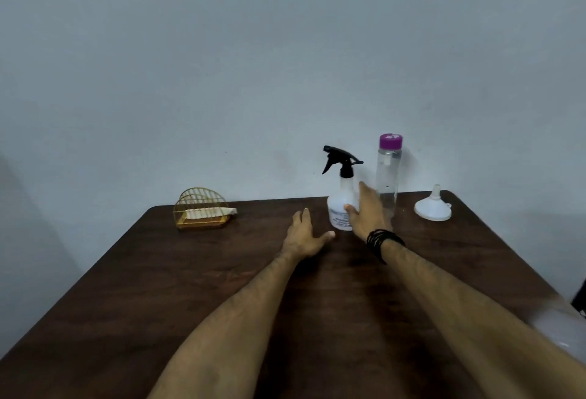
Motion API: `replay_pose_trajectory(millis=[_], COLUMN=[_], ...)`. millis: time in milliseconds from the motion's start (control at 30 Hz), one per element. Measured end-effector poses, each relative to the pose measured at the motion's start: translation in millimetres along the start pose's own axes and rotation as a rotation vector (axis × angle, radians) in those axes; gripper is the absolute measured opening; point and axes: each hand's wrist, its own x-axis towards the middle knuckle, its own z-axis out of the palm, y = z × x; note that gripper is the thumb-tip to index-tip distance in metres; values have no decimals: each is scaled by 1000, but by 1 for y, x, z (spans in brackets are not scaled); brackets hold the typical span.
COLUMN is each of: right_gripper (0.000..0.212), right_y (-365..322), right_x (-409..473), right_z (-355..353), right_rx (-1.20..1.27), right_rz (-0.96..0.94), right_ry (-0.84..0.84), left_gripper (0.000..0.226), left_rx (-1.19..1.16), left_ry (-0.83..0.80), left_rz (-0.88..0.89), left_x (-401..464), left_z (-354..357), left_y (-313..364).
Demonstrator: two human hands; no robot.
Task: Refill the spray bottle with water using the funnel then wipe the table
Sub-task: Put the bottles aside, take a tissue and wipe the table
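Two hands are stretched toward the far edge of the table (222,272), neither closed on anything. The right hand (367,211) is spread, its thumb laid against the white body of the spray bottle (341,208); whether the fingers already press the far side cannot be told. The left hand (304,237) is held flat and open, just beside the bottle's base.

The bottle is judged light, probably near empty, with smooth, slightly yielding plastic walls; it is best taken around the belly while the black trigger head (341,159) is unscrewed. The water bottle (388,173) stands just behind, the funnel (432,207) upturned further right, and a napkin holder (201,208) well to the left.
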Motion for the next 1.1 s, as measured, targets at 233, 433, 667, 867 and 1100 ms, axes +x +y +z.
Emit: replay_pose_trajectory(millis=[233,433,667,867,1100], right_gripper=[37,36,41,41,16], right_y=[-69,-145,-189,-207,-204], right_x=[-42,-31,1,14,15], right_z=[38,95,155,196,183], right_rx=[-19,77,31,42,22], right_rz=[-288,-369,-277,-209,-162], right_ry=[228,-195,-347,-310,-170], left_gripper=[53,47,53,44,47], left_rx=[172,247,229,164,78], left_ry=[306,368,331,372,391], left_rz=[-48,-104,-76,-68,-92], left_x=[-28,-44,-35,-28,-30], left_z=[-78,-103,-98,-98,-103], left_y=[-108,-162,-173,-182,-181])
